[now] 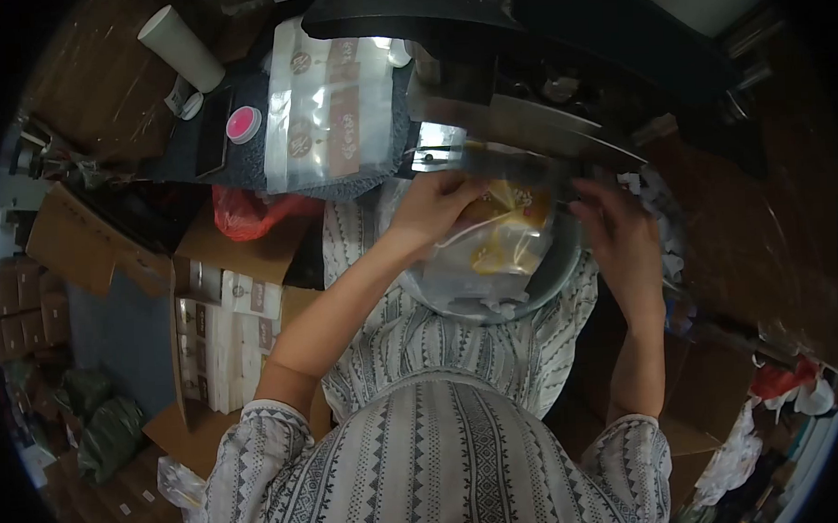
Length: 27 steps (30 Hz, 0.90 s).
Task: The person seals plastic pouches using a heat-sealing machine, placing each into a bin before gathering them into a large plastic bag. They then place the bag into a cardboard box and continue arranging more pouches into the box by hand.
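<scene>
A clear plastic bag with yellow and orange print point(507, 234) lies over a grey basin point(562, 276) on the lap, just under the front edge of a dark machine point(516, 117). My left hand point(433, 208) is closed on the bag's upper left edge, thumb and fingers pinched together. To the right of the bag, my right hand point(623, 229) holds nothing that I can see; its fingers are curled loosely and apart, slightly blurred. More clear plastic shows inside the basin beneath the bag.
Printed flat bags point(328, 106) lie on a dark towel point(399, 122) at the upper left. Nearby are a pink-topped round jar point(244, 124) and a white cup point(181, 47). An open carton point(188, 365) holds stacked white packets point(218, 336). A red plastic bag point(253, 213) hangs by the table edge.
</scene>
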Motion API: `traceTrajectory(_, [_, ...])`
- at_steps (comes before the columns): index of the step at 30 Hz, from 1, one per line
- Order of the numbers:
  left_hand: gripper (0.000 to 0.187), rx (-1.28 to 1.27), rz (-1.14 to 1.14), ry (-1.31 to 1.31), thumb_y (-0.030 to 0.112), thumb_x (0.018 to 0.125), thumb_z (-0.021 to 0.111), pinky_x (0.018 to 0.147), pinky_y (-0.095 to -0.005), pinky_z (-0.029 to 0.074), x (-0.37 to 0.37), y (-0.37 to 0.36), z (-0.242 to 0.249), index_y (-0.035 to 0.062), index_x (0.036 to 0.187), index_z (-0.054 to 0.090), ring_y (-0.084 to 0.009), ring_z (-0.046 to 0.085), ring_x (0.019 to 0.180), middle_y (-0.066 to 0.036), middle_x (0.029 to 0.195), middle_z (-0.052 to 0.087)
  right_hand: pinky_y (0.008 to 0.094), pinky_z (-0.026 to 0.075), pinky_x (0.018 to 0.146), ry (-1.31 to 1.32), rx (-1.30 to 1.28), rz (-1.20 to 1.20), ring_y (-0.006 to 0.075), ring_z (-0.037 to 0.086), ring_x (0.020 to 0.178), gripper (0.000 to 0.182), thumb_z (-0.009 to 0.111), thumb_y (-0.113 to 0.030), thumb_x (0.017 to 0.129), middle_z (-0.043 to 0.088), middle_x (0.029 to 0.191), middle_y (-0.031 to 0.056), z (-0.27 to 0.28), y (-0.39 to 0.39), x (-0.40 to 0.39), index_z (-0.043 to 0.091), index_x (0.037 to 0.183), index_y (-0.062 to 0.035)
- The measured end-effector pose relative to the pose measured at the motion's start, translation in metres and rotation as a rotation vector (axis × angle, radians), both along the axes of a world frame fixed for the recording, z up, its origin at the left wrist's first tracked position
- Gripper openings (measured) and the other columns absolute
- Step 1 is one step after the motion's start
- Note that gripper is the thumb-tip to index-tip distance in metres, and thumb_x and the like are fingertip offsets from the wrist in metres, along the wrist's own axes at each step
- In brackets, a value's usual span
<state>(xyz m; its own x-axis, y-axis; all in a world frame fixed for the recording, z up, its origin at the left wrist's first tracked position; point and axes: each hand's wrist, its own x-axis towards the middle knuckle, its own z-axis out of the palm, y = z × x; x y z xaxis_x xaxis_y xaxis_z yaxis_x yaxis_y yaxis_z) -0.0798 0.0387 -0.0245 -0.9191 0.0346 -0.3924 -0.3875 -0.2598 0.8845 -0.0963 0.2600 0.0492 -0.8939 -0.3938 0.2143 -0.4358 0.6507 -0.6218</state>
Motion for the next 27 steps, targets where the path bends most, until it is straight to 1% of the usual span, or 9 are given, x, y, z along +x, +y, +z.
traceTrajectory(4, [0.03,-0.009,-0.042,-0.076,0.02,0.091,0.06,0.062,-0.023,0.053,0.001,-0.002,0.004,-0.0062,0.105,0.06,-0.0117,0.062,0.074,-0.009,0.091,0.065,0.0377,0.05,0.072,0.241,0.443,-0.295,0.033,0.062,0.086,0.022,0.064,-0.01,0.078,0.064,0.093,0.0152,-0.056,0.052,-0.026,0.063,0.099,-0.0046])
traceTrajectory(8, [0.05,-1.335,0.309,0.707,0.029,0.086,0.063,0.093,-0.0416,0.043,0.004,-0.07,0.0,-0.0022,0.123,0.048,-0.0345,0.052,0.113,-0.023,0.12,0.053,0.0397,0.05,0.07,0.097,0.504,-0.321,0.0345,0.062,0.087,0.021,0.064,-0.01,0.077,0.064,0.096,0.018,-0.053,0.05,-0.029,0.063,0.097,-0.0049])
traceTrajectory(9, [0.063,-1.784,0.183,0.507,0.027,0.082,0.066,0.103,-0.0462,0.031,0.013,-0.085,-0.014,0.0023,0.133,0.037,-0.0403,0.035,0.126,-0.024,0.133,0.041,0.0397,0.05,0.07,0.093,0.501,-0.324,0.0345,0.062,0.087,0.021,0.064,-0.01,0.077,0.064,0.096,0.018,-0.047,0.048,-0.025,0.063,0.097,-0.0049])
traceTrajectory(12, [0.044,-1.763,0.039,0.703,0.019,0.083,0.064,0.09,-0.0419,0.042,0.045,-0.091,-0.025,0.005,0.122,0.05,-0.0373,0.05,0.11,-0.02,0.119,0.052,0.0365,0.052,0.07,-0.132,0.457,-0.416,0.0329,0.063,0.085,0.022,0.065,-0.009,0.077,0.064,0.097,0.0169,-0.018,0.04,-0.016,0.063,0.098,-0.0038])
traceTrajectory(14, [0.036,-1.604,0.073,0.518,0.014,0.082,0.064,0.081,-0.0399,0.045,0.059,-0.105,-0.014,0.0056,0.115,0.054,-0.0353,0.055,0.1,-0.017,0.111,0.056,0.0381,0.053,0.065,-0.203,-0.038,-0.225,0.0273,0.064,0.072,0.019,0.065,-0.006,0.078,0.065,0.084,0.0126,0.001,0.027,-0.004,0.06,0.095,-0.0019])
traceTrajectory(16, [0.015,-1.488,0.237,0.488,0.003,0.079,0.061,0.062,-0.0372,0.046,0.069,-0.093,0.005,0.006,0.094,0.063,-0.0308,0.06,0.075,-0.011,0.086,0.059,0.0345,0.053,0.067,-0.19,-0.116,-0.046,0.0262,0.064,0.078,0.02,0.064,-0.003,0.079,0.065,0.09,0.0117,0.009,-0.002,0.005,0.061,0.098,-0.0019])
traceTrajectory(20, [0.016,-1.348,0.263,0.536,0.002,0.077,0.062,0.063,-0.0381,0.047,0.082,-0.063,0.036,0.0052,0.092,0.063,-0.0317,0.06,0.075,-0.012,0.083,0.059,0.0313,0.053,0.072,0.175,-0.168,0.316,0.025,0.064,0.087,0.022,0.062,0.0,0.081,0.064,0.099,0.0099,0.004,-0.049,0.006,0.062,0.103,-0.003])
traceTrajectory(22, [0.013,-1.412,0.208,0.8,0.003,0.078,0.063,0.061,-0.0378,0.048,0.082,-0.062,0.036,0.0047,0.091,0.063,-0.0317,0.06,0.072,-0.012,0.083,0.06,0.0317,0.053,0.074,0.178,-0.142,0.371,0.0251,0.063,0.088,0.023,0.062,0.0,0.081,0.064,0.101,0.0098,0.005,-0.054,0.007,0.062,0.104,-0.0037])
traceTrajectory(27, [0.011,-1.081,-0.154,0.685,0.006,0.084,0.062,0.056,-0.0307,0.046,0.076,-0.037,0.021,-0.0004,0.092,0.064,-0.0236,0.061,0.064,-0.009,0.081,0.062,0.0333,0.052,0.078,0.028,-0.188,0.497,0.026,0.062,0.091,0.026,0.061,-0.002,0.083,0.063,0.104,0.01,-0.006,-0.045,0.0,0.06,0.109,-0.0046])
